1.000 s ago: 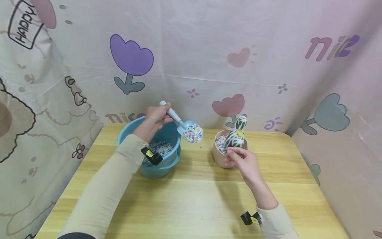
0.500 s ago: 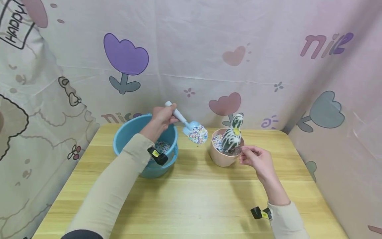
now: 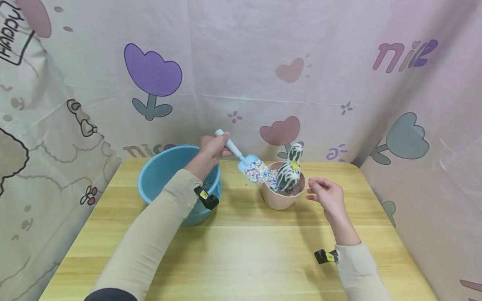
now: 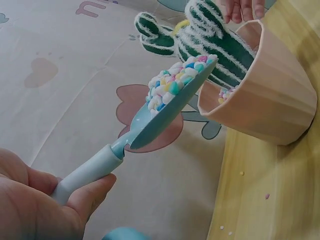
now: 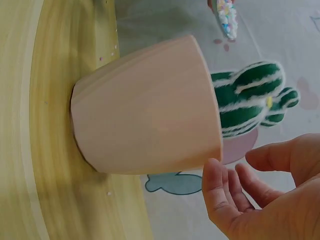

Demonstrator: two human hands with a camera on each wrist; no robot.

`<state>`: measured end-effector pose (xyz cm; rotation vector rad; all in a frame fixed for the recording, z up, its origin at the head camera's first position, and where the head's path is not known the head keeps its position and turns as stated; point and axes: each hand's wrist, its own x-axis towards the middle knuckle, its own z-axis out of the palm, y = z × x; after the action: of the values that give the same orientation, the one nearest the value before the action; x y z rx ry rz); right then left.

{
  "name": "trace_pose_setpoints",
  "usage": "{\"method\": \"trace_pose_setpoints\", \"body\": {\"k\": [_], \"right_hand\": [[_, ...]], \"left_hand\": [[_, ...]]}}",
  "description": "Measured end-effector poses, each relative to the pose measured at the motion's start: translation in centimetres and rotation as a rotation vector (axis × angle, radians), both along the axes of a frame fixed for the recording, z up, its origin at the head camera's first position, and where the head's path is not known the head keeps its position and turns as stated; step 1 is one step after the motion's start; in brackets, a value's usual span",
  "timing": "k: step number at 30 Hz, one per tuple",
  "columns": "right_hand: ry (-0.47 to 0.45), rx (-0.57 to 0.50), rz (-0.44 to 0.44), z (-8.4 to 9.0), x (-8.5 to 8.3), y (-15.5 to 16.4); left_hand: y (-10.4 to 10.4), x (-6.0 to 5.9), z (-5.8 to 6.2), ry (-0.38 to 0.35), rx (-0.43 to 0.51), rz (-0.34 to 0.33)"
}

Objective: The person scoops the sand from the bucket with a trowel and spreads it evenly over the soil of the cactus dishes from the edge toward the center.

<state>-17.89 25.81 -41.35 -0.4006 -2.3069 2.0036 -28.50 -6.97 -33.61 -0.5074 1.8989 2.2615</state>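
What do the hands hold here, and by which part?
The left hand grips the blue scoop by its handle; the right hand holds nothing, open beside the pink pot.

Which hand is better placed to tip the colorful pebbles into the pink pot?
Probably the left hand: it grips the scoop of pebbles, its tip at the rim of the pot, beside the toy cactus. The right hand holds nothing and hovers by the pot's other side.

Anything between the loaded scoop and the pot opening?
Nothing blocks it. The scoop tip is already at the pot rim on its left side. The toy cactus fills the middle, but pebbles show an open gap there. The right hand hovers clear, right of the pot.
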Motion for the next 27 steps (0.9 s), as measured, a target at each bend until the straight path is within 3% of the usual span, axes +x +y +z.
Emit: {"method": "trace_pose_setpoints", "body": {"k": [17,27], "right_hand": [[-0.063,-0.041,-0.015,-1.1,-1.6,-0.5],[-0.068,-0.034,-0.006,-1.5,-1.9,-0.5]], "left_hand": [[1.5,-0.5,-1.0,-0.055,0.028,0.017],[2.3,-0.7,-1.2,-0.05,-0.05,0.028]]}}
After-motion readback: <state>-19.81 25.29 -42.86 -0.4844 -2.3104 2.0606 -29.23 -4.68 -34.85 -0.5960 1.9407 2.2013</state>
